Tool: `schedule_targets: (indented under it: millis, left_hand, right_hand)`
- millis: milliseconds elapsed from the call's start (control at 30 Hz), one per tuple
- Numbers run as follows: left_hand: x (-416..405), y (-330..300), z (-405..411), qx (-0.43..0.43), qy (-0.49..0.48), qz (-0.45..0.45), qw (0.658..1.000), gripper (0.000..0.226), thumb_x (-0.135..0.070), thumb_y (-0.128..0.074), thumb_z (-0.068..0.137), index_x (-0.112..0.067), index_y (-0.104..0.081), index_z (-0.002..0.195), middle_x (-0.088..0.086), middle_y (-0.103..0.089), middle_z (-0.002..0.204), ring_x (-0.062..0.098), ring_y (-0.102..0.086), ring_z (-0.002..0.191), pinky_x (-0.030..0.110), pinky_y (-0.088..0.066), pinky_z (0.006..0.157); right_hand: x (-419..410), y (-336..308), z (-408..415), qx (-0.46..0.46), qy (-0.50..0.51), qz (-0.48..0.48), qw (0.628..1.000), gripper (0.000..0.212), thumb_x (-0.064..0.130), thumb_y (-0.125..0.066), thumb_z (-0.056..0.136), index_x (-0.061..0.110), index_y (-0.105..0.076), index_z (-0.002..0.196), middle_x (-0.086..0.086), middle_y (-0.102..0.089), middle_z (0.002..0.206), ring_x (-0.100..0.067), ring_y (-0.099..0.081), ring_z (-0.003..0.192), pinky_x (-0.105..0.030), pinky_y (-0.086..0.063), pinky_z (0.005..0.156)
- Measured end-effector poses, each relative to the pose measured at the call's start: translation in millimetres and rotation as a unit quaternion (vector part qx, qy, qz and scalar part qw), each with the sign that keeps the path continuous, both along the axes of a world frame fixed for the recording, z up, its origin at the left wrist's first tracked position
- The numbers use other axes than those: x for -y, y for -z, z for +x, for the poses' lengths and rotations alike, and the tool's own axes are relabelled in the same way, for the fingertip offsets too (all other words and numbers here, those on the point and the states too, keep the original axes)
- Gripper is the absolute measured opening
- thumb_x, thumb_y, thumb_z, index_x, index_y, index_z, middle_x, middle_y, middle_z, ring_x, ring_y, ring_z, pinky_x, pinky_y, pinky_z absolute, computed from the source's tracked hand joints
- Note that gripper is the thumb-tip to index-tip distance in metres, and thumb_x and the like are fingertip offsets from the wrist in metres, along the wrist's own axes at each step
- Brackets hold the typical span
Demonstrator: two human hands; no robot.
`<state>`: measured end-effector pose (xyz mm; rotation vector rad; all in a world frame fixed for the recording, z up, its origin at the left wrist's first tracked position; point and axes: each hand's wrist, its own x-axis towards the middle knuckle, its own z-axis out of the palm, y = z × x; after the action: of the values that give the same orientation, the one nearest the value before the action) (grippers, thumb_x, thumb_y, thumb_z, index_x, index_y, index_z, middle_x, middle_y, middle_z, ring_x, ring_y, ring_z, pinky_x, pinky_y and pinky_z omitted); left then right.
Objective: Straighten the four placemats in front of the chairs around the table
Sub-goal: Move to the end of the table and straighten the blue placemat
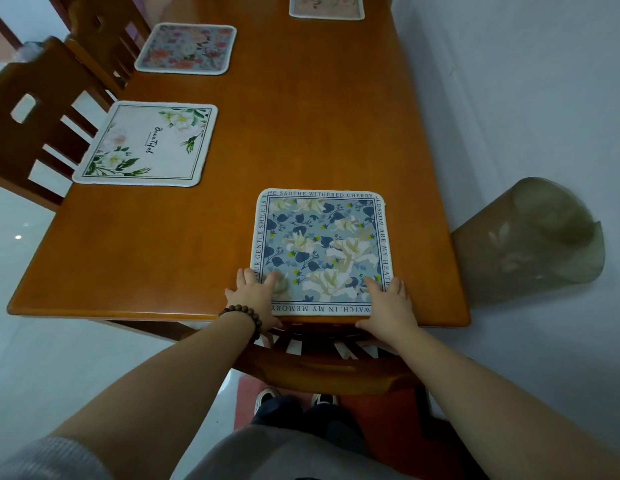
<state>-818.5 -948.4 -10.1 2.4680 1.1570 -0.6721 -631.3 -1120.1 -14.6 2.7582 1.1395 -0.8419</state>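
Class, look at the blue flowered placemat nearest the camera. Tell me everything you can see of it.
The blue placemat is square with rounded corners and looks like woven cloth. Cream flowers and dark blue leaves fill a grey-blue field, framed by a pale border printed with dark capital lettering. It lies flat on the wooden table, its near edge along the table's edge, above a chair back. The left hand rests on its near left corner and the right hand on its near right corner, fingers fairly straight.
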Motion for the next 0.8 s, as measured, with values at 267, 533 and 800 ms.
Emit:
schedule_targets:
  millis: [267, 533, 800]
  left_hand:
    - [3.5, -3.2, -1.7, 0.004, 0.009, 0.024, 1.000, 0.091, -0.052, -0.078, 0.068, -0.032, -0.021, 0.137, 0.020, -0.023, 0.143, 0.037, -0.016, 0.139, 0.056, -0.034, 0.104]
    - [8.1, -5.7, -0.2, -0.011, 0.011, 0.017, 1.000, 0.090, -0.046, -0.077, 0.073, -0.028, -0.019, 0.139, 0.026, -0.016, 0.149, 0.042, -0.008, 0.142, 0.054, -0.031, 0.108]
    - [3.5, -17.5, -2.5, -0.023, 0.018, -0.017, 0.999, 0.088, -0.052, -0.059, 0.086, -0.028, -0.005, 0.151, 0.022, 0.005, 0.157, 0.037, 0.000, 0.145, 0.051, -0.010, 0.117]
  right_hand:
    - [0.5, -4.8, -6.4, 0.039, -0.010, -0.019, 0.999, 0.086, 0.045, -0.075, 0.075, 0.025, -0.023, 0.140, -0.029, -0.022, 0.144, -0.044, -0.021, 0.135, -0.051, -0.021, 0.113]
    - [-2.0, -11.2, -6.0, 0.030, -0.005, -0.033, 0.999, 0.089, 0.044, -0.076, 0.074, 0.025, -0.022, 0.142, -0.027, -0.022, 0.144, -0.041, -0.022, 0.136, -0.049, -0.024, 0.112]
    - [4.4, -18.9, -11.0, -0.008, 0.037, -0.029, 0.999, 0.083, 0.048, -0.062, 0.085, 0.028, -0.012, 0.149, -0.027, -0.004, 0.155, -0.042, -0.002, 0.142, -0.052, -0.012, 0.115]
